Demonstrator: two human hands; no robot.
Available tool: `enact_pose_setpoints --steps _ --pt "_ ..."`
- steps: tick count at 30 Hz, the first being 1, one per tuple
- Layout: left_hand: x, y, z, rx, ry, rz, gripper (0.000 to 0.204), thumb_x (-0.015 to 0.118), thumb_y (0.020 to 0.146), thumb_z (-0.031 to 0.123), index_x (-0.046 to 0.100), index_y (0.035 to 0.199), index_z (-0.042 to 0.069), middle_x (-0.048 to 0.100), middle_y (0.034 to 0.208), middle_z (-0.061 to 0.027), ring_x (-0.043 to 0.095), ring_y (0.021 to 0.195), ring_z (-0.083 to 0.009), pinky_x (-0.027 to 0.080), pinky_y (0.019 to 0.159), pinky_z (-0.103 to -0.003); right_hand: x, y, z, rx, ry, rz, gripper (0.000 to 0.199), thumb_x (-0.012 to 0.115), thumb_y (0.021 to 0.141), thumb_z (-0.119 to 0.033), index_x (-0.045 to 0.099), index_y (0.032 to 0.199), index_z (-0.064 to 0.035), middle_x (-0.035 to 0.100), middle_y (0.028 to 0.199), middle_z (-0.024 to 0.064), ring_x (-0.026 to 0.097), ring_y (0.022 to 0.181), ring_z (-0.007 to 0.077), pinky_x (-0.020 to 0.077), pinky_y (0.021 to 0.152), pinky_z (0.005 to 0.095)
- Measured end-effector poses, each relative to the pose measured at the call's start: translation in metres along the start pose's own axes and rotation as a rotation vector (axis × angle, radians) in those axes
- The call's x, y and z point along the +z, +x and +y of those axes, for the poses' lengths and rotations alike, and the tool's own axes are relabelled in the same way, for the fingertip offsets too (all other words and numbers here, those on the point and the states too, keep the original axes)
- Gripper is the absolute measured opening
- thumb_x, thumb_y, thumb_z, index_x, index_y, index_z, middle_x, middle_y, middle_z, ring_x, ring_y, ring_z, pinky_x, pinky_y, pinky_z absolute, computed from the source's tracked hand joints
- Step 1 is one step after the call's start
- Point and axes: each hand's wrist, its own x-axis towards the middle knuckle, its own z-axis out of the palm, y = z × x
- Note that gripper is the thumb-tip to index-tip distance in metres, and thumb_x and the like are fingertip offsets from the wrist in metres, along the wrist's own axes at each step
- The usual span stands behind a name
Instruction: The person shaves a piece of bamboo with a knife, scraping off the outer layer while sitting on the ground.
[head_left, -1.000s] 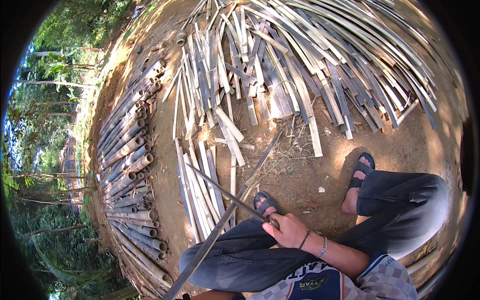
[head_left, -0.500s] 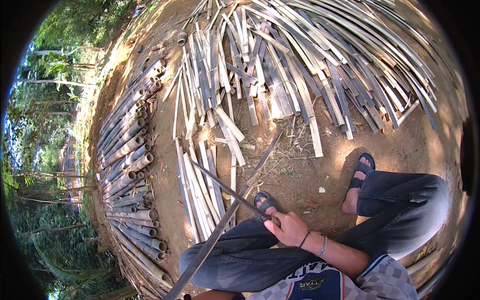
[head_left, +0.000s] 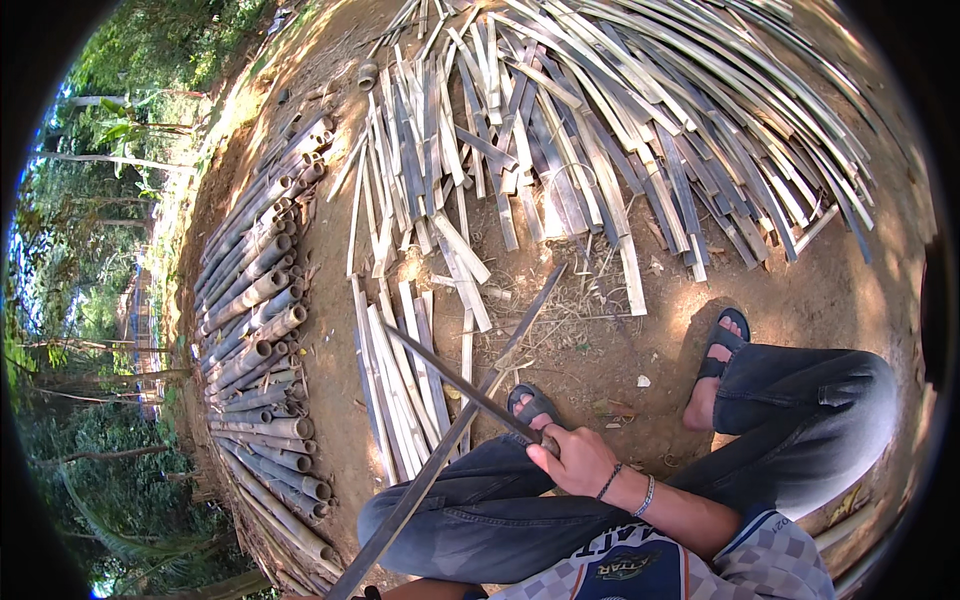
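Note:
My right hand [head_left: 577, 458] is closed round the handle of a machete [head_left: 450, 376]. Its long dark blade points up and to the left, crossing a long split bamboo strip [head_left: 420, 488]. That strip slants from the lower edge, over my left thigh, to the littered ground ahead; a pale, frayed patch shows along it near the blade. My left forearm [head_left: 440, 589] shows at the bottom edge with a dark band at the wrist. The left hand is almost wholly cut off by the frame beside the strip's lower end, so its fingers cannot be made out.
Many split bamboo strips [head_left: 590, 130] lie heaped ahead and to the right. A smaller bundle of strips [head_left: 400, 400] lies beside my left knee. Whole bamboo poles [head_left: 262, 290] are stacked at the left. My sandalled feet [head_left: 722, 350] rest on brown earth with fibre scraps.
Almost nothing differs. The machete and the bamboo strip keep their places, with only a very slight shift of the right hand.

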Motion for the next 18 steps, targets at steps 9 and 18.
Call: enact_pose_setpoints --steps 9,18 --pt "-0.001 0.0 0.001 -0.001 0.01 -0.013 0.056 0.051 0.086 0.061 0.047 0.063 0.01 0.04 0.046 0.0055 0.036 0.037 -0.0052 0.031 0.04 -0.019 -0.006 0.022 0.025 0.101 -0.066 0.104 0.043 0.057 0.086 -0.044 0.062 0.086 -0.0015 0.057 0.055 0.0176 0.06 0.056 0.0394 0.0476 0.053 0.0462" --pt "-0.003 -0.002 0.002 -0.008 -0.008 -0.018 0.056 0.052 0.085 0.061 0.047 0.063 0.01 0.04 0.047 0.0053 0.036 0.037 -0.0054 0.031 0.04 -0.02 0.002 -0.004 0.0 -0.041 0.055 -0.058 0.046 0.055 0.088 -0.043 0.06 0.084 0.0019 0.057 0.056 0.0201 0.061 0.057 0.0394 0.0483 0.056 0.0469"
